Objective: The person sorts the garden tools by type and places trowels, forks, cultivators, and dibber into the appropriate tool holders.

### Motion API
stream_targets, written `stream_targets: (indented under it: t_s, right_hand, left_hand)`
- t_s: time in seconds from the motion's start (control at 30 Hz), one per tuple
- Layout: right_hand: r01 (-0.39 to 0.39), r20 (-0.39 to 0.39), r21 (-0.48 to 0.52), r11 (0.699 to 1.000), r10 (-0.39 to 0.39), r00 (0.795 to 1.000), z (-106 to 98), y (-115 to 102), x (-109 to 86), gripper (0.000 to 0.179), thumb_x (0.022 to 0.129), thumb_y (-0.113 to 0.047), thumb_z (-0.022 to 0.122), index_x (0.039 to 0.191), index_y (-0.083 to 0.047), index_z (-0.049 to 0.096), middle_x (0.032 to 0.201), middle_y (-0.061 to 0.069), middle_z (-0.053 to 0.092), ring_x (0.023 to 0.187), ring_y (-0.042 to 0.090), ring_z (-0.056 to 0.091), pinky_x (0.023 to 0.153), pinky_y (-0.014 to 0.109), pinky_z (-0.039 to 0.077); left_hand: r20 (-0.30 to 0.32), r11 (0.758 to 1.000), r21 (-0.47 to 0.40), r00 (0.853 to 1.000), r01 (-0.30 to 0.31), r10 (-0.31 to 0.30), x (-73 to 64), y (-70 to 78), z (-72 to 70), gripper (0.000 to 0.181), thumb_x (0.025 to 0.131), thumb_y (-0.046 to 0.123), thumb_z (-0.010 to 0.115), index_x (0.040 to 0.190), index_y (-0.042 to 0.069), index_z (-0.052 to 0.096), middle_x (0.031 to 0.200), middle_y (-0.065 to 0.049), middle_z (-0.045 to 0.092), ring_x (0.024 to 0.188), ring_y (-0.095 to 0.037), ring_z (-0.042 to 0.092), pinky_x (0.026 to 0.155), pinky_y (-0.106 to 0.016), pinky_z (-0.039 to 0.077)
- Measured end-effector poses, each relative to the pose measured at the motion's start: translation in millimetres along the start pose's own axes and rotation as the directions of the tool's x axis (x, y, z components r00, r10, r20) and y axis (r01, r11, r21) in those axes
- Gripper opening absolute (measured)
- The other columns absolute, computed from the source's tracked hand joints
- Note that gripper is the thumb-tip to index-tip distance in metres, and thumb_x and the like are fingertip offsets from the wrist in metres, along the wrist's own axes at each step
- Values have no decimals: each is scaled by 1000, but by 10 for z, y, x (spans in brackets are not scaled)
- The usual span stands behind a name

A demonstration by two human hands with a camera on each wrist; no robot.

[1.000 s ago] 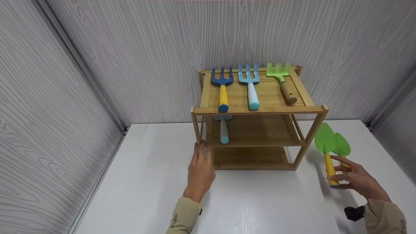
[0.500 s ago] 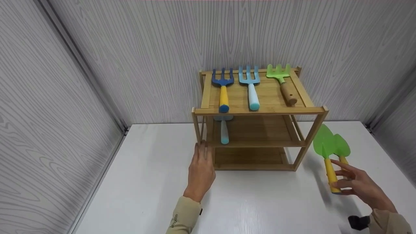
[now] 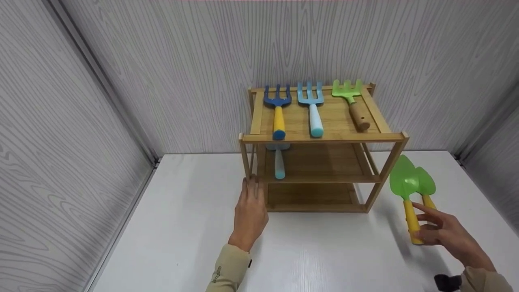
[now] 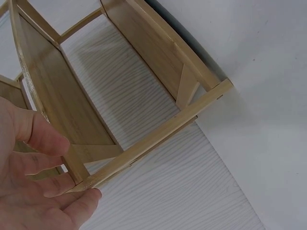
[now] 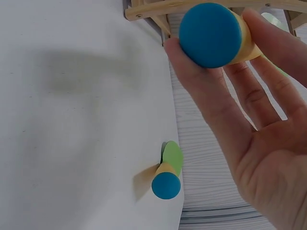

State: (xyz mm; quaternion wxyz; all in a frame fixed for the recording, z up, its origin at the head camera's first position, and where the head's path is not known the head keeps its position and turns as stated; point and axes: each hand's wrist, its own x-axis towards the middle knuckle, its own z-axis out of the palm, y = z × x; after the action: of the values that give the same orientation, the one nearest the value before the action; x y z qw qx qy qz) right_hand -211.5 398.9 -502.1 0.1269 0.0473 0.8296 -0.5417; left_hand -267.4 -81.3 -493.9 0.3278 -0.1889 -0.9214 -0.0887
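Observation:
My right hand (image 3: 444, 231) holds a garden trowel (image 3: 412, 219) by its yellow handle, to the right of the wooden rack (image 3: 324, 138). The trowel's green blade points away from me. In the right wrist view, thumb and fingers pinch the handle near its blue end cap (image 5: 211, 36). A second green trowel (image 3: 426, 181) with a yellow handle lies on the table behind it, partly hidden by the hand. My left hand (image 3: 250, 215) grips the rack's front left post at the middle shelf; in the left wrist view its thumb and fingers lie around the wooden frame (image 4: 76, 165).
On the top shelf lie a dark blue hand fork (image 3: 278, 103), a light blue one (image 3: 312, 107) and a green hand rake (image 3: 352, 103) with a wooden handle. A pale fork (image 3: 279, 162) lies on the middle shelf. Grey wood-grain walls (image 3: 194, 73) enclose the white table (image 3: 194, 227).
My right hand has drawn the trowel slightly toward me, showing more of the second trowel's handle. The left hand stays on the rack.

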Motion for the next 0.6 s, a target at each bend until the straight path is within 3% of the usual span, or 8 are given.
stream_targets:
  t_s: [0.23,0.6]
  right_hand:
    - [29,-10,16,999,-29,1000,23,12,-54,83,87,-2,74,158,-4,32,129,17,58,99,16,65,80,40,61]
    - [86,-21,84,993,-85,996,86,14,-122,72,86,2,73,148,-29,53,117,1,63,98,16,66,78,39,61]
  left_hand:
    - [8,1000,-3,1000,11,-10,0,8,-17,52,85,-7,72,133,-12,53,138,-32,48,128,-50,49,100,-43,52]
    - [-9,1000,15,1000,-5,5,-4,-5,-6,52,85,-7,71,133,-14,53,137,-32,47,127,-49,50,101,-43,51]
